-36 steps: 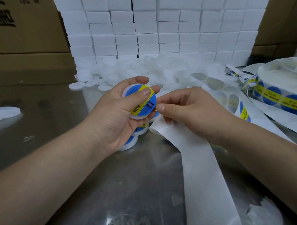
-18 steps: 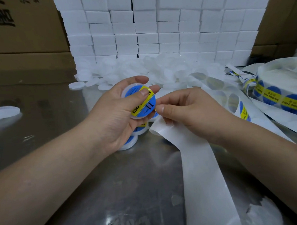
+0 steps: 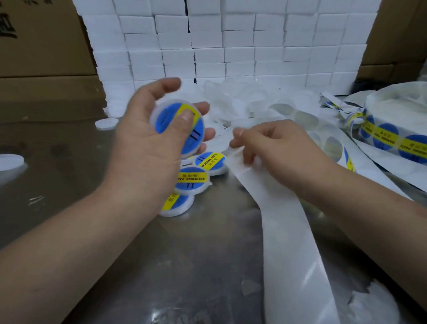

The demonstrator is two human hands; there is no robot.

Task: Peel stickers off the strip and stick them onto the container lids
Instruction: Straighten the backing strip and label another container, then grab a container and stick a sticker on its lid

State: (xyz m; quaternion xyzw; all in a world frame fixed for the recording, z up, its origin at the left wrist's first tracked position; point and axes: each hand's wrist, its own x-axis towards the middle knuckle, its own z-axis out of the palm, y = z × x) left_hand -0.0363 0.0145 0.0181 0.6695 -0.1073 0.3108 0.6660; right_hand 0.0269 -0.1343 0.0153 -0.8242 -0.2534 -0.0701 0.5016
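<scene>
My left hand (image 3: 146, 150) holds a round white lid with a blue and yellow sticker (image 3: 166, 122) on it, the thumb pressing on the sticker's yellow band. Below that hand three stickered lids (image 3: 192, 178) lie overlapping on the metal table. My right hand (image 3: 278, 149) pinches the white backing strip (image 3: 289, 244), which runs down toward the near edge. The sticker roll (image 3: 402, 134) with blue and yellow stickers lies at the right.
A heap of bare white lids (image 3: 249, 104) lies behind the hands, in front of a wall of stacked white boxes (image 3: 226, 38). Cardboard cartons (image 3: 32, 59) stand at left and right. One loose lid (image 3: 3, 162) rests at the far left on the metal table (image 3: 85, 167).
My left hand has lifted and turned the stickered lid up and to the left, uncovering the stickered lids beneath. My right hand has drawn slightly away from it along the strip.
</scene>
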